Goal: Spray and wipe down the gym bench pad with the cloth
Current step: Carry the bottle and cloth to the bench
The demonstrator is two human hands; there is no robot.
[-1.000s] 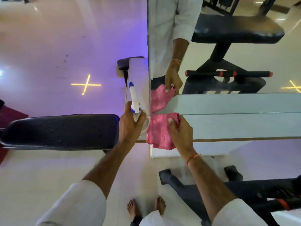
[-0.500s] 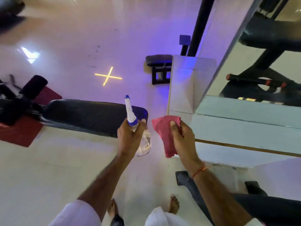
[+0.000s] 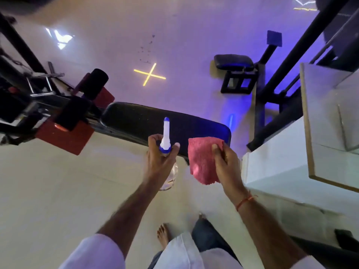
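The black gym bench pad (image 3: 139, 121) runs from left of centre to the right, just beyond my hands. My left hand (image 3: 158, 160) grips a clear spray bottle (image 3: 166, 136) with a white and blue nozzle that points up and away toward the pad. My right hand (image 3: 226, 162) holds a pink cloth (image 3: 202, 162) by its right edge; the cloth hangs in the air near the pad's right end, apart from it. Both hands are in front of the pad's near edge.
The bench frame with black foam rollers (image 3: 95, 82) and red pads (image 3: 66, 136) lies to the left. A white ledge (image 3: 272, 152) and mirror panel stand on the right. A small black seat (image 3: 234, 62) is behind. My bare feet (image 3: 163, 233) are on the pale floor.
My view has swung left from the mirror ledge toward the bench. Both hands have come off the ledge with bottle and cloth and now hover by the pad's right end.
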